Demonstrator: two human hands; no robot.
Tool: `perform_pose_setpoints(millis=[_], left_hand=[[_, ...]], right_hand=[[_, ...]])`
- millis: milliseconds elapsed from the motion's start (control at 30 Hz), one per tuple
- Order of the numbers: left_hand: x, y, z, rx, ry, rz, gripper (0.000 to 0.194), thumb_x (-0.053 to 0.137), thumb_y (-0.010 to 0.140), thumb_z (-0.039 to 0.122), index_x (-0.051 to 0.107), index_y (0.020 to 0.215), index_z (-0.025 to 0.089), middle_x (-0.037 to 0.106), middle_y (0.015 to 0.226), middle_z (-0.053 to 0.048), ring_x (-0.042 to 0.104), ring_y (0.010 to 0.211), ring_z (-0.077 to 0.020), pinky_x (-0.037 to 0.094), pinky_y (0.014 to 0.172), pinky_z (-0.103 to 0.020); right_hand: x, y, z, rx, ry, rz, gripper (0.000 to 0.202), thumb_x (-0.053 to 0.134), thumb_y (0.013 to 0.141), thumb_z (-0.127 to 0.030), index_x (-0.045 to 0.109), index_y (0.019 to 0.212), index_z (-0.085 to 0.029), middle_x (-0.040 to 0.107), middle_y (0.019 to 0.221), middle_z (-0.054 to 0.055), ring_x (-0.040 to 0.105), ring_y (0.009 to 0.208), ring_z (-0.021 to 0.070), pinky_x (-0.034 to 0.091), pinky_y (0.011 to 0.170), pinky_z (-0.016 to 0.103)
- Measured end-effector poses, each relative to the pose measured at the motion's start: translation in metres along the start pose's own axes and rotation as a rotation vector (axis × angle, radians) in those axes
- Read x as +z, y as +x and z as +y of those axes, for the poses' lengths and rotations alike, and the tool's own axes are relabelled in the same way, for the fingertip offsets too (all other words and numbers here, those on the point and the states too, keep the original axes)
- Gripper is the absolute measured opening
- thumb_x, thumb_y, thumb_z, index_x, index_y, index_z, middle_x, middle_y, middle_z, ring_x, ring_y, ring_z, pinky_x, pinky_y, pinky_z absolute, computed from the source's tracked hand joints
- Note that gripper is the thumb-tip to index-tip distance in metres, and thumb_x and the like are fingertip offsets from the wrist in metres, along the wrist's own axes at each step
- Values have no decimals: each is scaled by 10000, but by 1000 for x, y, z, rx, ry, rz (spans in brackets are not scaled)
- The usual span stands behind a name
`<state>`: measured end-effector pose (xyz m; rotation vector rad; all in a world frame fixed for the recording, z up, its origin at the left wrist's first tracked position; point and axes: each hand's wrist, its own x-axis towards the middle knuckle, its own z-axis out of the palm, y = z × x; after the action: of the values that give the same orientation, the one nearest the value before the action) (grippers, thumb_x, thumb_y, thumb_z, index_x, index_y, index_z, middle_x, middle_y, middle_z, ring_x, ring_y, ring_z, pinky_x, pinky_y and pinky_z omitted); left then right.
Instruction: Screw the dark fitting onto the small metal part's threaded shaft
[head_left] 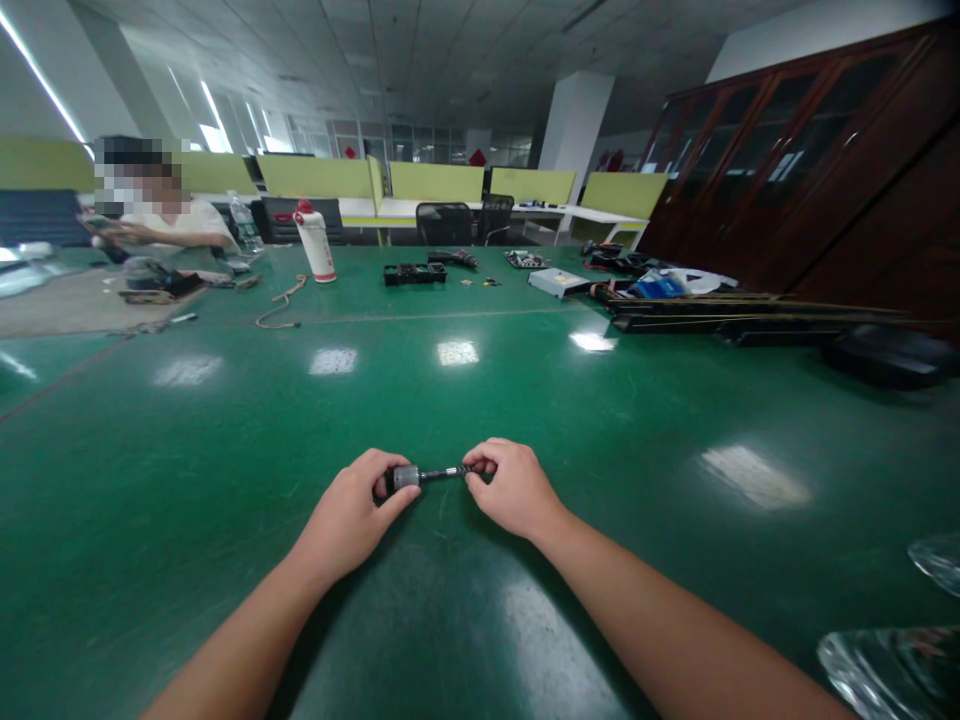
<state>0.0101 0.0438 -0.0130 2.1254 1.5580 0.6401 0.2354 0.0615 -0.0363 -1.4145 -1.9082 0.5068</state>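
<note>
My left hand (361,508) is closed round a short grey cylinder with a thin shaft (407,477), thumb below and fingers above. The shaft lies level and points right, dark along its length with a bright band close to its end. At that end my right hand (512,487) pinches a small dark piece (466,469) between thumb and fingertips. Its kind cannot be made out, and the fingers partly cover it. Both hands are low over the green tabletop (450,400), near the middle of the view.
Farther back stand a white bottle with a red cap (316,243), a black bracket-like part (415,274) and a grey metal box (559,282). Long dark rails (675,312) lie at the right. A person (180,220) sits at the far left. Clear plastic (885,670) is at lower right.
</note>
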Motion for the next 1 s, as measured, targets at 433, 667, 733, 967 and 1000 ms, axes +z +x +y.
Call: perform_pose_setpoints(millis=[433, 667, 733, 967, 1000], left_hand=[[0, -2, 0, 33, 24, -16, 249, 614, 873, 422, 665, 1039, 243, 647, 882, -10, 566, 774, -194, 411, 734, -327], [-1, -1, 2, 66, 16, -39, 228, 614, 886, 412, 685, 1042, 262, 674, 928, -3, 589, 804, -188, 424, 763, -325], [-2, -1, 2, 89, 8, -46, 231, 615, 886, 407, 694, 1054, 269, 672, 978, -11, 600, 848, -191, 434, 791, -327], [-1, 0, 2, 96, 12, -47, 281, 597, 890, 436, 716, 1082, 269, 664, 999, -35, 613, 858, -202, 463, 794, -336], [-1, 0, 2, 97, 11, -46, 284, 596, 890, 440, 718, 1082, 270, 666, 995, -36, 615, 856, -204, 465, 792, -337]], right_hand=[[-2, -2, -6, -143, 132, -128, 308, 660, 739, -58, 716, 1006, -202, 720, 897, 32, 639, 843, 181, 512, 814, 340], [3, -1, -6, -65, 350, -105, 310, 709, 725, -69, 704, 1004, -202, 703, 927, 17, 695, 806, 143, 553, 793, 283], [3, -3, -7, -73, 404, -141, 319, 714, 727, -86, 695, 1024, -199, 700, 954, 20, 712, 834, 147, 563, 815, 278], [0, -7, -11, -183, 416, -255, 461, 578, 742, 1, 641, 1151, -202, 680, 1110, 52, 693, 999, 155, 543, 938, 290], [0, -7, -11, -180, 401, -246, 454, 569, 746, 7, 645, 1142, -203, 683, 1103, 51, 692, 988, 154, 545, 927, 291]])
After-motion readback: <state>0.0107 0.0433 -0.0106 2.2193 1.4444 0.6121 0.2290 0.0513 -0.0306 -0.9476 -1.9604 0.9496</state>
